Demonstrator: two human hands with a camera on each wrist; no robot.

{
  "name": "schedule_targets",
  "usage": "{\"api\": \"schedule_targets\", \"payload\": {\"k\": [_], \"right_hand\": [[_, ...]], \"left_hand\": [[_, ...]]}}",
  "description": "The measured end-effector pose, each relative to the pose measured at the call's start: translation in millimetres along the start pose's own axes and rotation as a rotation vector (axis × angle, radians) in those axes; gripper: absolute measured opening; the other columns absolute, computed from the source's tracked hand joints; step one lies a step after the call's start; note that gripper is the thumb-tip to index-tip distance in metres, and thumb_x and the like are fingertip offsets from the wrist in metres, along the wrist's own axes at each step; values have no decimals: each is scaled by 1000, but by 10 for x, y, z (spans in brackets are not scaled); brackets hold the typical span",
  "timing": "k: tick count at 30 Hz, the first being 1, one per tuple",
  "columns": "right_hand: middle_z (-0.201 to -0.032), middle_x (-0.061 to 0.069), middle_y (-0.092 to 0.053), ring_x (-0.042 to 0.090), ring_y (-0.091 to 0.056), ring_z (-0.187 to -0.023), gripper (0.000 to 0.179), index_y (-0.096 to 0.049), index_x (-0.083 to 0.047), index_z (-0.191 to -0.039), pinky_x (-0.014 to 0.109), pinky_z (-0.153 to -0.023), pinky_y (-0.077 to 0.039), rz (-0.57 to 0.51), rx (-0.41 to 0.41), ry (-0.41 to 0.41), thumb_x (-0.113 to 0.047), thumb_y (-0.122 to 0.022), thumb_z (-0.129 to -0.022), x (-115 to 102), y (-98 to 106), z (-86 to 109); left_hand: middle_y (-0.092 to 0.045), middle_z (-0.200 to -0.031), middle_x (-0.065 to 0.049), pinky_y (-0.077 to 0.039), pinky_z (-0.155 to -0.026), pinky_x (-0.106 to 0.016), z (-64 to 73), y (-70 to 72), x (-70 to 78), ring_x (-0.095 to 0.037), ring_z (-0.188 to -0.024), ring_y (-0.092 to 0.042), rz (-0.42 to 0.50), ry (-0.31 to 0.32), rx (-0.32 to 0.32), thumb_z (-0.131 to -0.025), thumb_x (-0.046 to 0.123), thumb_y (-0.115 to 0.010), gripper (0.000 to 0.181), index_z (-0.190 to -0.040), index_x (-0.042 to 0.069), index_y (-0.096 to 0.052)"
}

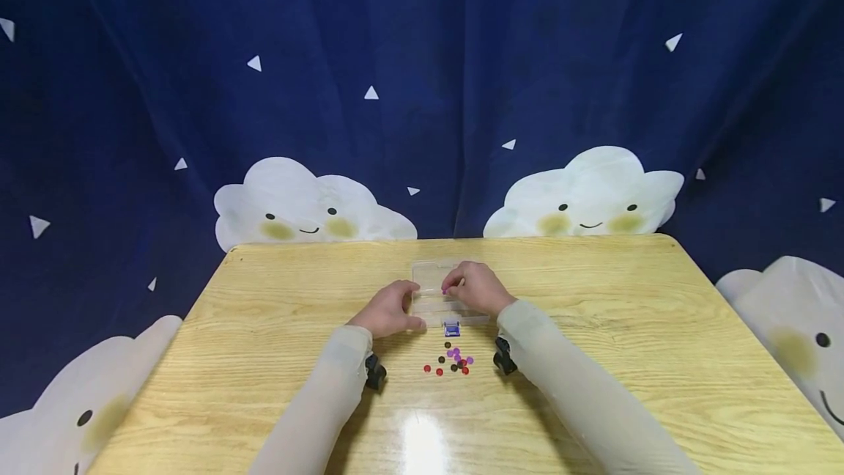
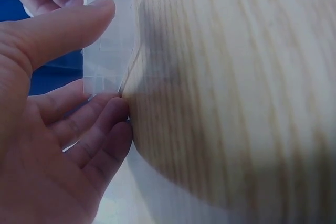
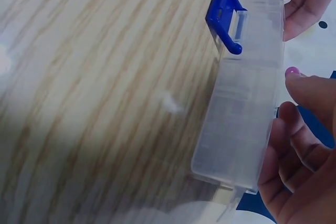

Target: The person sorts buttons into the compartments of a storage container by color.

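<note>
A clear plastic box (image 1: 428,306) with inner dividers lies open on the table, its blue latch (image 3: 226,19) on the side nearest me. My left hand (image 1: 389,311) holds the box's left end, thumb toward the front corner and fingertips at the end wall in the left wrist view. Over the box, my right hand (image 1: 480,289) pinches a small purple button (image 3: 292,71) between thumb and fingers. Purple buttons (image 1: 456,352), red buttons (image 1: 439,372) and black buttons (image 1: 442,360) lie loose in front of the latch.
The wooden table (image 1: 297,292) reaches back to a dark blue curtain (image 1: 422,94) with white triangles and smiling clouds. Dark wrist cameras (image 1: 375,372) sit under both sleeves. Light glares on the table's near part.
</note>
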State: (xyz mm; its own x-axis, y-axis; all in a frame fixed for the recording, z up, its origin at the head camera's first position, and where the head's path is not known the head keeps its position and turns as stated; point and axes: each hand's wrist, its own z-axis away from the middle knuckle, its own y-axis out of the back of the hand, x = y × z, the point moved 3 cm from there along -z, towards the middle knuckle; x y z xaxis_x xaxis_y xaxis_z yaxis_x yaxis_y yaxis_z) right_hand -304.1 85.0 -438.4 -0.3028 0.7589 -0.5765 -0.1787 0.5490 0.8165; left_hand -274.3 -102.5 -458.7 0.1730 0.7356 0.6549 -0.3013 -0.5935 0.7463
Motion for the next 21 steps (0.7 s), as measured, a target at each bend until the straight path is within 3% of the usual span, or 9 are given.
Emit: {"api": "schedule_targets", "payload": {"k": [21], "right_hand": [[-92, 2, -68, 14, -59, -85, 10, -78, -11, -95, 36, -85, -52, 18, 9, 27, -9, -69, -89, 14, 35, 59]], "left_hand": [[-59, -104, -7, -46, -86, -38, 16, -17, 10, -19, -90, -52, 24, 2, -7, -75, 24, -87, 79, -142, 2, -50]]}}
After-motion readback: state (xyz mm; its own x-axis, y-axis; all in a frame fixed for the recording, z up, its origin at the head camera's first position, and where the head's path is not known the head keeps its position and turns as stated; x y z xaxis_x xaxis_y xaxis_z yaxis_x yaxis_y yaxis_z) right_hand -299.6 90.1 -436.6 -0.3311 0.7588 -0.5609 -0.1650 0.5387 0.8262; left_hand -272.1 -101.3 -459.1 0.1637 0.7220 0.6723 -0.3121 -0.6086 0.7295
